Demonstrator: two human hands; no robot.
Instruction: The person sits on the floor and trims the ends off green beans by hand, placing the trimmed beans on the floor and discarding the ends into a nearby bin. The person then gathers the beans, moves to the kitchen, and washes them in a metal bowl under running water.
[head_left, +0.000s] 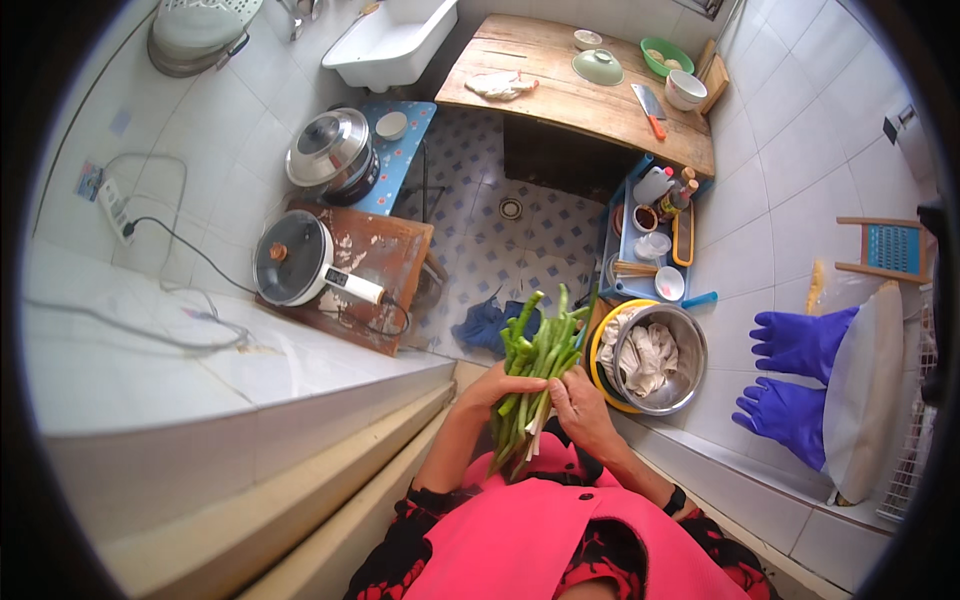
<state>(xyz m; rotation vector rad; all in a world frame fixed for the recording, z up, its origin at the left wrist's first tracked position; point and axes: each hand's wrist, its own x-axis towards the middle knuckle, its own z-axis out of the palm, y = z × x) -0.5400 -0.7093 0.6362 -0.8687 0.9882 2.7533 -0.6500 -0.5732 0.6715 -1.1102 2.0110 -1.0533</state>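
Note:
A bunch of long green vegetable stalks (541, 349), with some white-ended stems among them, is held upright in front of my pink apron. My left hand (501, 388) grips the bunch from the left, its thumb lying across the stalks. My right hand (579, 405) closes on the bunch from the right, and the two thumb tips meet near its middle. Just right of the hands, a steel bowl (694, 375) holds crumpled whitish cloth (649, 356). A dark blue cloth or bag (484, 326) lies on the tiled floor beyond the bunch.
A wooden table (555, 90) bears a cleaver (649, 109), a plucked bird or similar raw meat (501, 85) and bowls. A blue rack (637, 285) with bottles stands right. Left are an electric pan (292, 259) with its cord and a lidded pot (328, 146). Purple gloves (802, 341) hang right.

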